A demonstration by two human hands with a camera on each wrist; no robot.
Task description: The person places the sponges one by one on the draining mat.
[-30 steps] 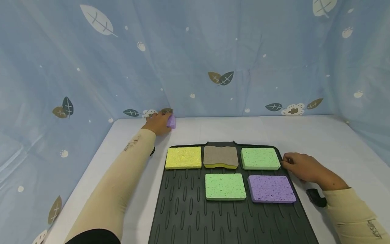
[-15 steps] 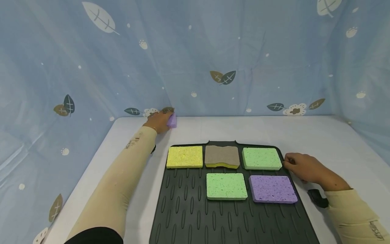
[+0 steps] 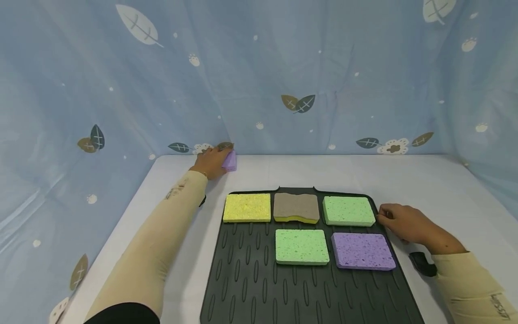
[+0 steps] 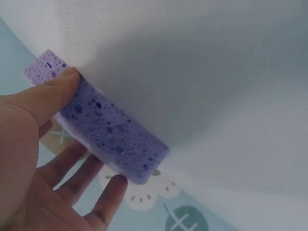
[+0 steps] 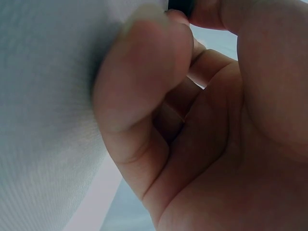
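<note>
left hand: the left hand sat at the far-left corner of the worktop, against the blue curtain; its place matched the two earlier head frames, so no real travel in the last second.
left grip: thumb on top and fingers underneath, pinching the small purple sponge across its thickness; wrist view showed the sponge tilted and lifted clear of the cloth surface.
sponge location: same far corner, off the black mat, well apart from the sponges on it.
right hand: the right hand rested at the mat's right edge, just beside the far green sponge; unchanged from earlier frames.
right grip: fingers curled at the mat's edge; wrist view was too close to show whether they pinched the rim, so cannot tell.
mat contents: yellow sponge, brown-topped scrub sponge and the far green one in the back row; near green sponge and large purple sponge in the second row. None moved.
change: only a slight camera shift.
judgement: pickup looked complete, the carry to the mat not yet begun; the slot left of the near green sponge looked free.
</note>
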